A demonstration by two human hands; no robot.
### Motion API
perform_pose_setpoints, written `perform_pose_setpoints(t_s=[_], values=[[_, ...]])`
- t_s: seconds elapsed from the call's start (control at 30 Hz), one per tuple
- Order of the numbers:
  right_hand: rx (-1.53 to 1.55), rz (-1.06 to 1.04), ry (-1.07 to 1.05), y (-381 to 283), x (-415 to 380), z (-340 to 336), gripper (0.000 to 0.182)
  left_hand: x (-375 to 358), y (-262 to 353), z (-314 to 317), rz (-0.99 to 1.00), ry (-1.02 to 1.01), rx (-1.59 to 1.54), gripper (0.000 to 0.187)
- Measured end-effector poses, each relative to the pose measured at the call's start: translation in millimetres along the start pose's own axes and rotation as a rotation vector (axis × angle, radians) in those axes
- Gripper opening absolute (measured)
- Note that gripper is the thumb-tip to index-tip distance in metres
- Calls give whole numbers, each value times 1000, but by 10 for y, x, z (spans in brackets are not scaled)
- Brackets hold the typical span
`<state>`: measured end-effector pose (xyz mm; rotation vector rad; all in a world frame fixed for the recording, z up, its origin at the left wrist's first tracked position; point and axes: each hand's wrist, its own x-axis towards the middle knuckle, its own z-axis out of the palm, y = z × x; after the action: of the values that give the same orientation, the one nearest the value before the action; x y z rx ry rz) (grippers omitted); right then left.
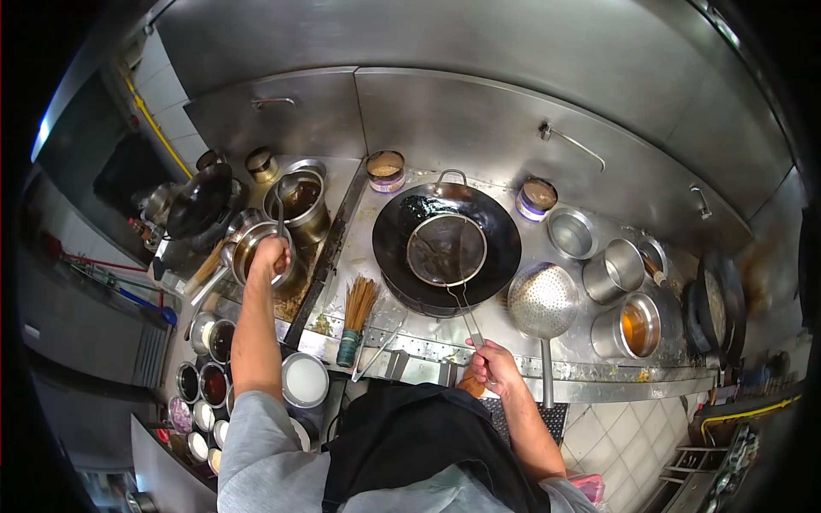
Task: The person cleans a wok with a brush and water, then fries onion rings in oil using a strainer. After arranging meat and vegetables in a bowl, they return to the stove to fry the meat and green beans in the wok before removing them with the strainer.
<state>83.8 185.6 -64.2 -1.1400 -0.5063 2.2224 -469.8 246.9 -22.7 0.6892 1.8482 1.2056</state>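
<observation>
My left hand (272, 258) is closed around the handle of a ladle (280, 215). The ladle's bowl end lies at the tall metal pot (318, 224), which holds dark liquid. Below that hand sits another metal pot (246, 253), partly hidden by the hand. My right hand (496, 368) grips the long wire handle of a round fine-mesh strainer (446, 248). The mesh overlaps the middle of a black wok (505, 248), whose inner wall shines with wet or oily patches.
A perforated skimmer (542, 301) lies right of the wok. Further right stand several metal pots, one with orange liquid (633, 329). A bamboo brush (355, 316) and tongs (376, 352) lie at the front edge. Seasoning containers (305, 380) cluster lower left. Opened cans (386, 171) stand behind.
</observation>
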Motion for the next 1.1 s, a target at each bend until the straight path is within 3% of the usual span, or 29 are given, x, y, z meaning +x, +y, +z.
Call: perform_pose_setpoints(t_s=[0.07,0.1,0.17,0.2,0.3,0.63,1.1], values=[[-6,-4,5,14,-6,4,22,34,135,21,-362,-22,-461,5],[-12,-7,11,24,-10,5,23,91,119,4,-361,-22,-460,5],[-15,-7,11,47,6,-8,23,190,75,-25,-396,-172,-1130,8],[-18,-6,12,51,8,-11,23,128,59,-22,-328,-236,-1306,8],[21,-1,14,52,-7,4,20,43,46,1,-277,-399,-1466,8],[-25,12,-18,21,15,25,22,-558,172,-14,-193,-484,-1500,8],[39,64,-114,-23,219,167,19,-2063,231,615,-402,-565,-1236,9]])
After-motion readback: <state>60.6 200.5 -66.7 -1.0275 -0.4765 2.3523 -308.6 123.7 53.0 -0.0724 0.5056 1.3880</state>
